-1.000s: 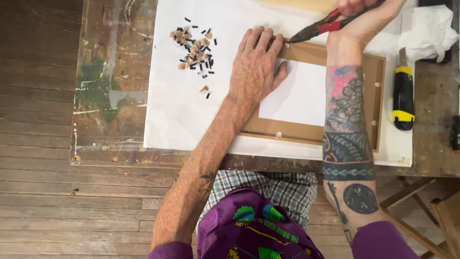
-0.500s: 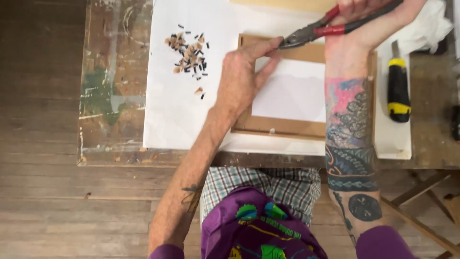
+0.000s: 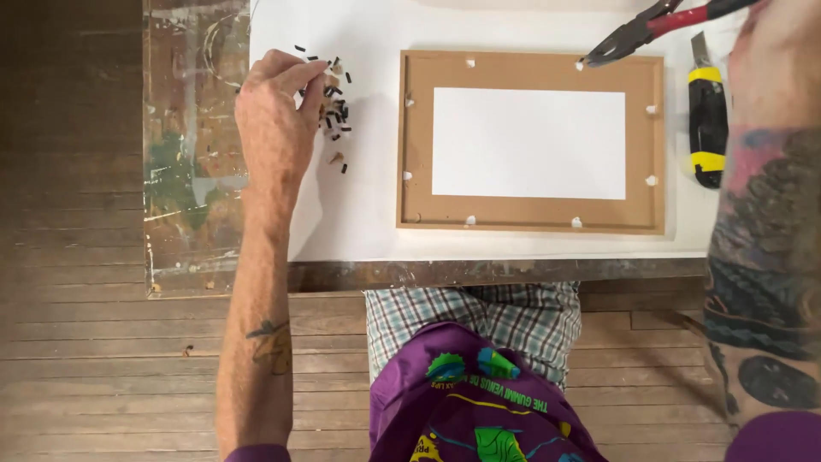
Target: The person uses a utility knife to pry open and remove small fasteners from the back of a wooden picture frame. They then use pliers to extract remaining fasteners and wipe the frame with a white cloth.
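The left hand [image 3: 275, 111], in the upper left of the frame, is hovering over a small pile of black and tan metal tabs [image 3: 336, 104] on the white paper sheet [image 3: 359, 214], with thumb and forefinger drawn together as if pinching one tab; whether a tab is actually between the fingertips cannot be told. The right hand [image 3: 774, 60], at the upper right edge and mostly cut off, is closing around the red handles of the pliers [image 3: 637, 34], whose jaws are sitting at the upper right corner of the picture frame [image 3: 530, 73]. The frame is lying face down in the centre of the picture, its brown backing border showing small pale marks along the inner edge and a white rectangle in the middle. A yellow and black utility knife [image 3: 708, 115] is lying just beside the frame's right edge. For good work, the tab should be dropped onto the pile rather than scattered, and the plier tips should be kept low and square to the frame edge, so the soft backing is not gouged.
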